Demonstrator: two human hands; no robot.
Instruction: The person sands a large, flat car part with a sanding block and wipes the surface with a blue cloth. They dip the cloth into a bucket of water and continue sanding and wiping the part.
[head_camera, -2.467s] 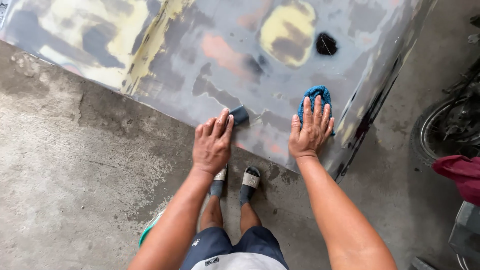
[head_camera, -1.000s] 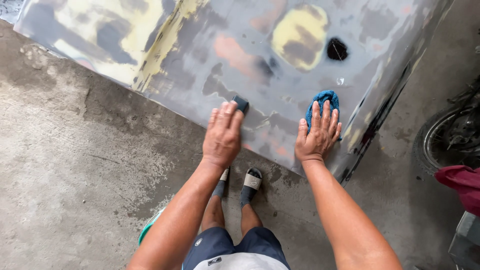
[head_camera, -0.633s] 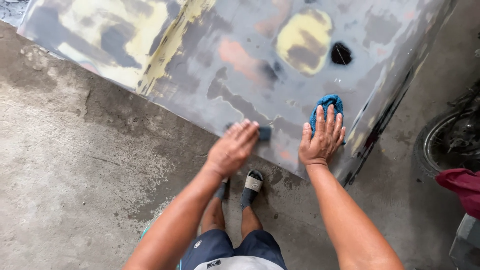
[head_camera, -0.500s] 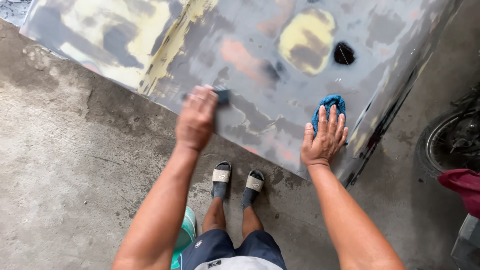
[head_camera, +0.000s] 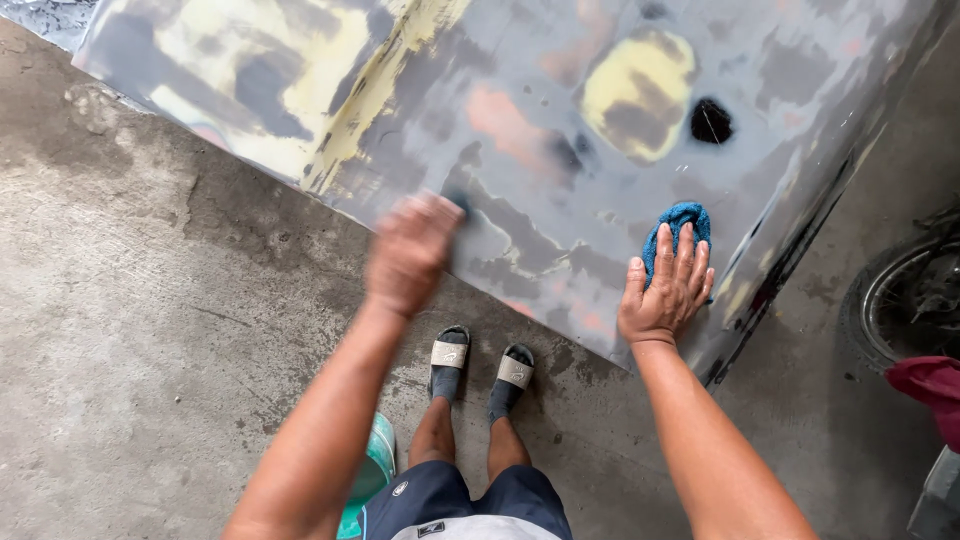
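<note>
I am sanding a grey panel (head_camera: 560, 130) propped on the floor. My blurred left hand (head_camera: 410, 255) grips a dark block (head_camera: 460, 205); my right hand (head_camera: 668, 295) lies flat on a blue cloth (head_camera: 678, 222). Next, wiping seems due.

Concrete floor (head_camera: 150, 330) carries sanded panel (head_camera: 560, 130), green bucket (head_camera: 372, 478), sandalled feet.

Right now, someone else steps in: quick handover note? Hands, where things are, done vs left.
Left hand: blurred mid-stroke, pressing a small dark sanding block on the grey body panel.
Right hand: flat on a blue cloth near the panel's lower right edge.
Done: panel already dull, with yellow and pink patches showing.
Left: can't tell how much sanding remains.
Teal bucket sits by the left leg.
</note>
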